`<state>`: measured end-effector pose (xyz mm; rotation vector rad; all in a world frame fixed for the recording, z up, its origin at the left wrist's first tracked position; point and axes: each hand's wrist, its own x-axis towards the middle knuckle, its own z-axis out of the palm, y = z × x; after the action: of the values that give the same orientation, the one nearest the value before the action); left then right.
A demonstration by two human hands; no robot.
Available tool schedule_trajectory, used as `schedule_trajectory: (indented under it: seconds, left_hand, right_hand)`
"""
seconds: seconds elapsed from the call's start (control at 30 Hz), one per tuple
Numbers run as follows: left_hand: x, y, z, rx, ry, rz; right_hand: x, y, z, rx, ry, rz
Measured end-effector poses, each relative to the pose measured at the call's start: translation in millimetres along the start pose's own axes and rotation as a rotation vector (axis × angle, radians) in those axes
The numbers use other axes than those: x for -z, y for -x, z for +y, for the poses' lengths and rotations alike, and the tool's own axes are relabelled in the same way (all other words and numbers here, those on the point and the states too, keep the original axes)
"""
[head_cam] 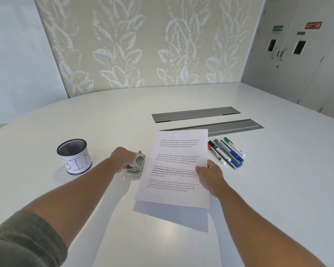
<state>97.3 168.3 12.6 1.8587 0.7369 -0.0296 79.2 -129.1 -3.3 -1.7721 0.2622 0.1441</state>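
A printed sheet of paper (176, 166) hangs just above the white table (278, 180), casting a shadow below it. My right hand (210, 175) pinches the sheet's right edge, thumb on top of the text. Left of the sheet stands a metal hole punch (136, 166). My left hand (121, 158) grips the punch from its left side, fingers curled over it. The punch touches the table; the paper's left edge lies close beside it.
A black mesh cup (74, 156) with a white label reading BIN stands at the left. Several marker pens (227, 153) lie right of the sheet. Two grey cable hatches (196, 113) sit in the table behind. A patterned wall panel stands beyond.
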Motion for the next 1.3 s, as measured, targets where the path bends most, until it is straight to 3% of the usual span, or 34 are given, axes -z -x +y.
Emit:
schedule_trajectory:
  seconds: [0.6, 1.3]
  left_hand:
    - [43, 89, -24, 0.001, 0.043, -0.036]
    - [41, 108, -28, -0.019, 0.082, -0.005]
  right_hand:
    - [-9, 30, 6, 0.074, 0.032, -0.119]
    - [-24, 32, 8, 0.105, 0.033, -0.212]
